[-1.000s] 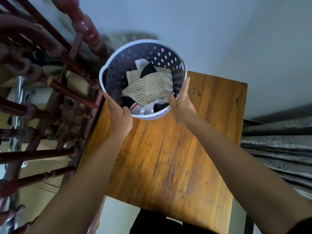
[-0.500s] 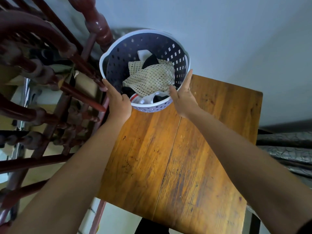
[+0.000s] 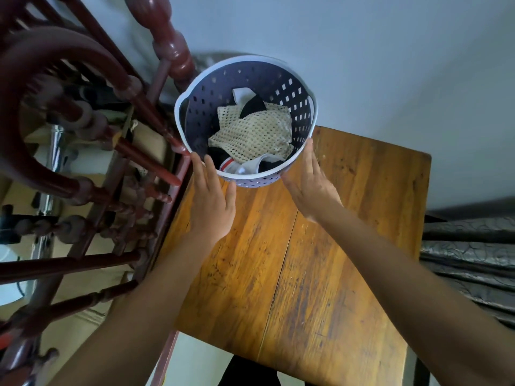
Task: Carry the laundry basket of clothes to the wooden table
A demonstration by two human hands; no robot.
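Note:
A round lavender laundry basket [image 3: 203, 107] with a pale rim stands on the far left corner of the wooden table [image 3: 320, 260]. Inside it lie a cream mesh cloth [image 3: 256, 135], dark garments and a white piece with a red stripe. My left hand [image 3: 211, 201] lies flat at the basket's near left rim, its fingers straight and apart and the fingertips just at the rim. At the near right side, my right hand [image 3: 309, 185] is also spread, with the fingers alongside the basket wall. Neither hand curls around the basket.
A dark red wooden frame with turned spindles [image 3: 83, 135] crowds the table's left edge and touches the basket's left side. A pale grey wall [image 3: 390, 65] stands behind the table. Grey patterned fabric [image 3: 468, 260] lies to the right.
The basket has moved from the air onto the table's far left corner. Both hands, clasped on its sides before, have opened and slid back toward me.

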